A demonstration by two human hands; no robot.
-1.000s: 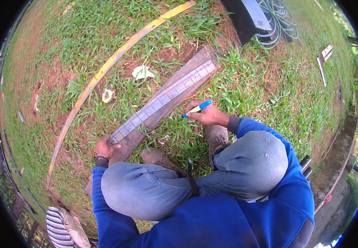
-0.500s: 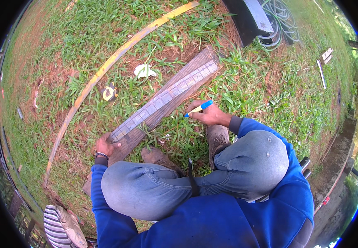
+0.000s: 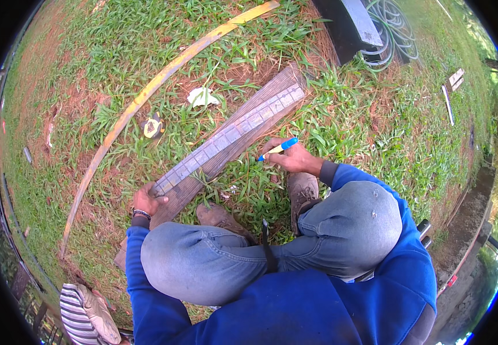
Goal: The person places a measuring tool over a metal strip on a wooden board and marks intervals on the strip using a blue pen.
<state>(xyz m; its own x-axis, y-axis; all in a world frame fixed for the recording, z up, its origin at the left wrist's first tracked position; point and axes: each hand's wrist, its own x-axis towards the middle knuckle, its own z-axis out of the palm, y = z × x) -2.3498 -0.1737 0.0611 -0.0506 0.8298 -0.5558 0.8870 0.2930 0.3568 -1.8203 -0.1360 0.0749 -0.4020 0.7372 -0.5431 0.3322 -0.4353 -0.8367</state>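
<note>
A long, flat grey strip [image 3: 226,137], crossed by evenly spaced dark lines, lies lengthwise on a weathered wooden plank [image 3: 255,102]. At the strip's near left end, my left hand [image 3: 147,199] is closed on it, thumb toward the plank. My right hand [image 3: 295,158] pinches a marker [image 3: 276,150] with a yellow barrel and blue ends. It hovers over the grass to the right of the plank, with the marker apart from the strip and one end pointing left.
A long, worn yellow strip [image 3: 140,102] curves across the grass beyond the plank. Between them lie a tape measure [image 3: 153,127] and a white scrap [image 3: 202,97]. A dark box-like object [image 3: 349,26] and a coiled hose [image 3: 395,40] are at the far right. My boots [image 3: 221,218] flank the near grass.
The marker in my right hand has shifted very slightly. My left hand stays at the end of the grey strip.
</note>
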